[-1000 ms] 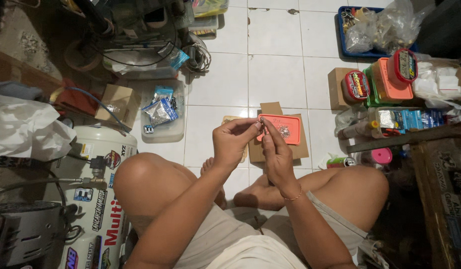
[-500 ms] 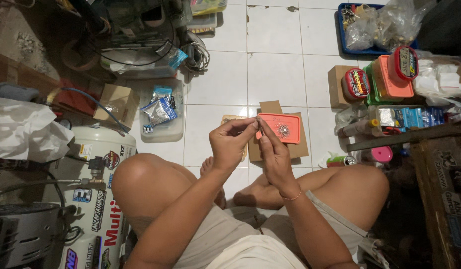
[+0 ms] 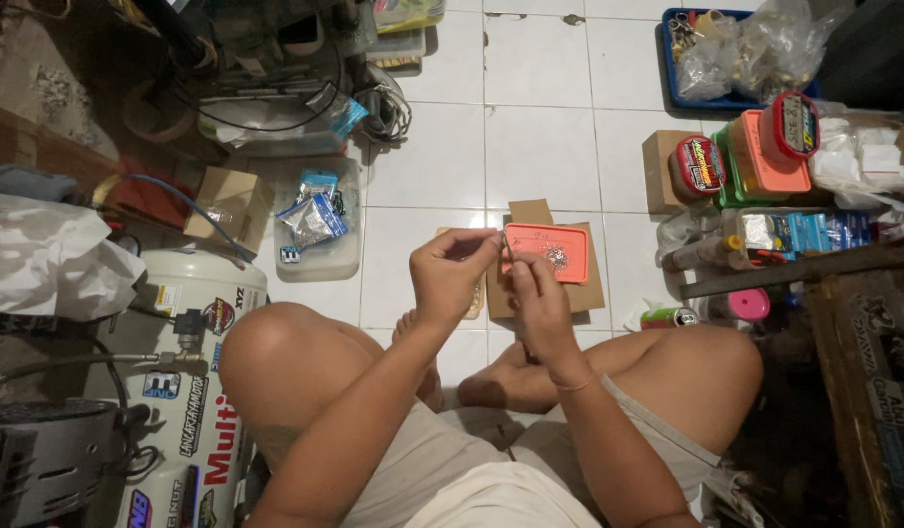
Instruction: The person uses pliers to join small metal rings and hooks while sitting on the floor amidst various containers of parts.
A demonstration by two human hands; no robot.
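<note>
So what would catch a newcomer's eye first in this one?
The left hand and right hand meet at centre, pinching something tiny above an orange tray on the white tiled floor. A white tank lies lower left; bright containers crowd the right.

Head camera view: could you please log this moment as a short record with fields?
setting: person seated cross-legged on a white tiled floor
left hand: raised, fingertips pinched on a small thin metal part, too small to identify
right hand: fingertips meet the left hand's at the same part
below the hands: orange tray with small metal bits, resting on a cardboard box
person's left: clear plastic tub of small bags; white tank
person's right: stacked coloured containers; blue tray of bags
</note>
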